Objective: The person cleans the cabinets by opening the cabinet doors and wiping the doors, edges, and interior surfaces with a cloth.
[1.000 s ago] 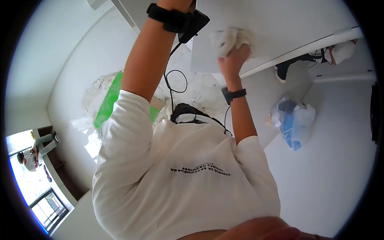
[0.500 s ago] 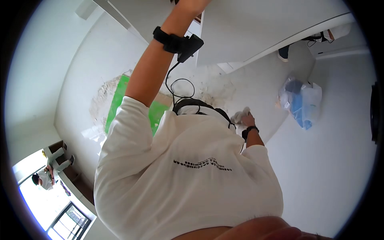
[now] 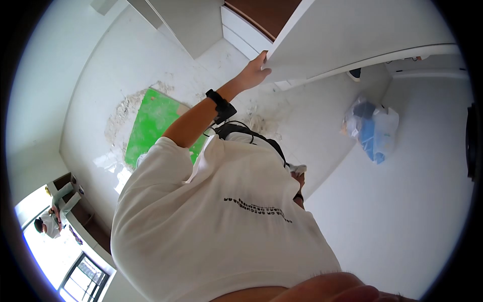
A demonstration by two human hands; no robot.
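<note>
My left hand [image 3: 254, 73] grips the free edge of a large pale door panel [image 3: 352, 38], with the fingers at its edge and the thumb on its face. Low at my right side, my right hand [image 3: 299, 177] is closed on a light cloth [image 3: 298, 168], partly hidden by my shirt. A black strap with a small box sits on each wrist; the right one is mostly hidden.
A green board [image 3: 153, 123] lies on the dusty floor [image 3: 201, 75]. Brown shelving [image 3: 264, 12] shows beside the panel. A plastic bag [image 3: 375, 128] with blue contents is at right. Another person [image 3: 50, 221] is at far left; a shoe [image 3: 354, 74] shows beyond the panel.
My left hand has come down and into view on the panel edge, and the panel has swung. My right hand has dropped from the panel's face to my side with the cloth.
</note>
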